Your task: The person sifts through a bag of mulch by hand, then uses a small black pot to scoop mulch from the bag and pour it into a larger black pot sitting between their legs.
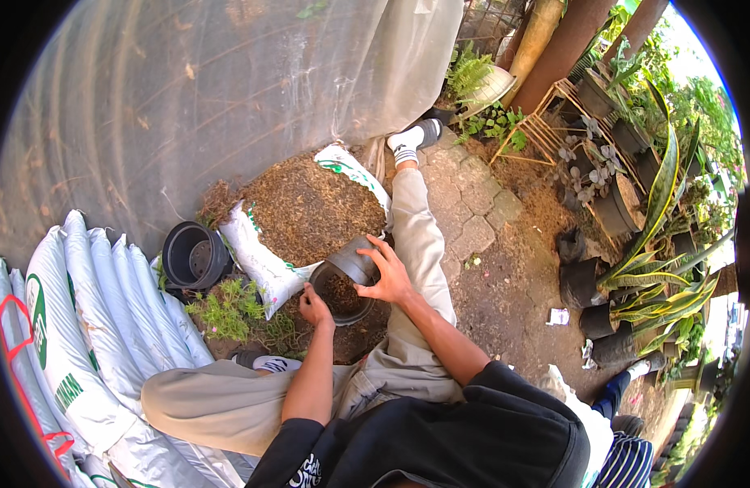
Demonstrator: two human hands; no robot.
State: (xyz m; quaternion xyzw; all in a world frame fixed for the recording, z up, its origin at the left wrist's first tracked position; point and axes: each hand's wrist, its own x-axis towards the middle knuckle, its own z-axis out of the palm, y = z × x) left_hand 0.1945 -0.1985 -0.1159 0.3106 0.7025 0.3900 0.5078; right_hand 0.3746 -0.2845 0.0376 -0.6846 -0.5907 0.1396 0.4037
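Note:
A black plastic plant pot (349, 316) with brown potting mix in it sits between my legs. My left hand (317, 307) is at its left rim, with the fingers curled; whether it grips the rim cannot be told. My right hand (387, 272) holds a smaller dark pot (354, 258), tilted on its side over the mouth of the larger one. Just beyond lies an opened white sack (253, 262), its top spread wide around a heap of brown potting mix (314, 207).
Empty black pots (196, 256) stand left of the sack, behind a flowering plant (231, 311). Full white sacks (88, 341) lean at far left. Plastic sheeting (228, 79) hangs ahead. Potted snake plants (646, 280) and a metal rack (543, 131) line the right. Another person's leg (616, 387) shows lower right.

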